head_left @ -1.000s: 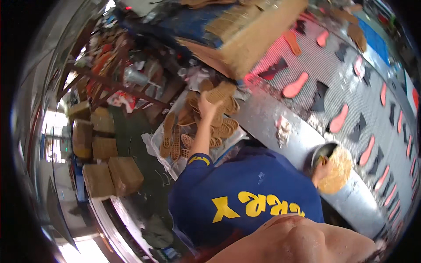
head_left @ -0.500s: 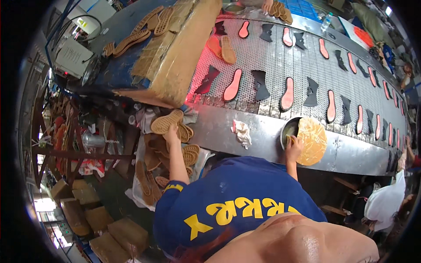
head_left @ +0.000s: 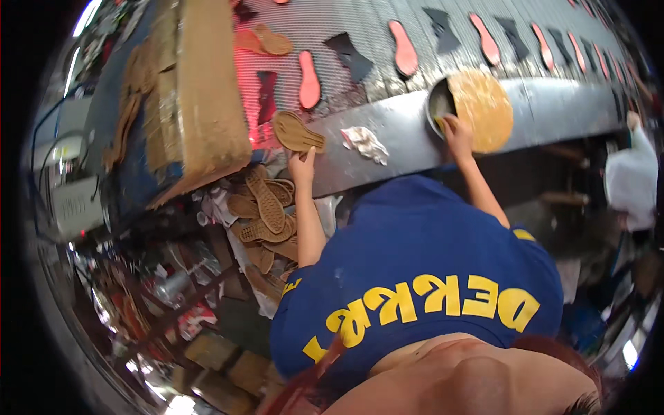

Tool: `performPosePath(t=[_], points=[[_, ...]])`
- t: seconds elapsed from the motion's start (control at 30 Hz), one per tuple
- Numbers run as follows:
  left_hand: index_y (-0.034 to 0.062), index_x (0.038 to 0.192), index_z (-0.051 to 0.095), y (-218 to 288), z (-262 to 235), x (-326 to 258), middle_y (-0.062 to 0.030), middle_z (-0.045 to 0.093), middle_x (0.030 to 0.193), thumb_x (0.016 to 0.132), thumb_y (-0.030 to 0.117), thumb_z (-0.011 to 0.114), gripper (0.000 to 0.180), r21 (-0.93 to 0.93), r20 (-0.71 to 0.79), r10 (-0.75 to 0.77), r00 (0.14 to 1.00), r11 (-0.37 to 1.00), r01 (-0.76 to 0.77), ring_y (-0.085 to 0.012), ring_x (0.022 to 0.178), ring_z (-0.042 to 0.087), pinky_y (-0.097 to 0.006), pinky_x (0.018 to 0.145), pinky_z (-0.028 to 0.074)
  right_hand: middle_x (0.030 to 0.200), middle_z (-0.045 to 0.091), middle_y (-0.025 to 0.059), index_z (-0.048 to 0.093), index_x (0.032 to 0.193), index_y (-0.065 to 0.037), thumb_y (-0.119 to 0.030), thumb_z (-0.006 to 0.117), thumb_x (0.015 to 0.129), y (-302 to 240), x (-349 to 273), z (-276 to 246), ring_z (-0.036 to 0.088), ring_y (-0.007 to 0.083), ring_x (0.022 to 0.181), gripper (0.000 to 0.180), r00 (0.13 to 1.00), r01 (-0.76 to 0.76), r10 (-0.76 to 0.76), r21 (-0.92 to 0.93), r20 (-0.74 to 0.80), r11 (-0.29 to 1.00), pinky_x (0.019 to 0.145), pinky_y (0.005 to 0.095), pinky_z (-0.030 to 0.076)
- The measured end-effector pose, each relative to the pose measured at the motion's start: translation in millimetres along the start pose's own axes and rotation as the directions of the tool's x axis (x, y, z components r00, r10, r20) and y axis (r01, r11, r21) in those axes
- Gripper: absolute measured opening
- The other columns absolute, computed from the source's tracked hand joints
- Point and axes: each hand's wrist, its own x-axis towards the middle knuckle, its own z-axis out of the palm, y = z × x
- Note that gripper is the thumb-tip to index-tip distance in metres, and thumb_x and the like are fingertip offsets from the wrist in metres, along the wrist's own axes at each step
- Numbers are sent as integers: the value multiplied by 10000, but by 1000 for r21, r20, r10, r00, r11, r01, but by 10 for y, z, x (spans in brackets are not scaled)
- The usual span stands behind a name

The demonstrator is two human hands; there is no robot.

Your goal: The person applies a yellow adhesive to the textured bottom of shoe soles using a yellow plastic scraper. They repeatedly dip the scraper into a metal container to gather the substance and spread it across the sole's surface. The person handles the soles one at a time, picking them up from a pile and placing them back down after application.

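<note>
A tan shoe sole is held up by the left hand, fingers closed on its heel end, at the near edge of the metal worktop, just below the mesh belt. The right hand is placed at the rim of a round glue pot; whether a brush is gripped cannot be told. A crumpled rag lies between the hands. Pink and black soles are spread on the belt, a cardboard box sits to the left, and a heap of tan soles lies below. Risk judged: the sole is pinched only at one end, so it could slip onto the heap; glue could be dripped on the worktop.
</note>
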Motion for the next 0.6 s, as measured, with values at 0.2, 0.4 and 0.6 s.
performPosePath(t=[0.2,0.4,0.6], points=[[-11,1077,616,-296,404,169,-171,655,937,960,192,504,259,85,-33,109,993,991,-106,-261,850,628,-359,773,479,871,697,155,718,930,-55,-176,683,848,6,-8,12,673,298,786,150,981,-159,180,222,-78,962,720,369,511],[-5,1140,596,403,500,219,-122,662,950,1001,197,415,305,-201,120,117,986,975,-91,-183,812,638,-297,742,497,763,671,85,712,963,-59,-198,659,894,198,-18,112,624,175,614,164,921,-353,391,452,10,820,559,304,466],[42,1296,451,1244,589,-241,-223,623,1131,1018,337,374,413,-802,398,108,911,523,288,-314,913,666,-432,754,571,836,634,69,600,1135,-14,-212,573,962,-47,329,-109,596,140,641,265,730,-405,507,888,458,-220,542,237,461]])
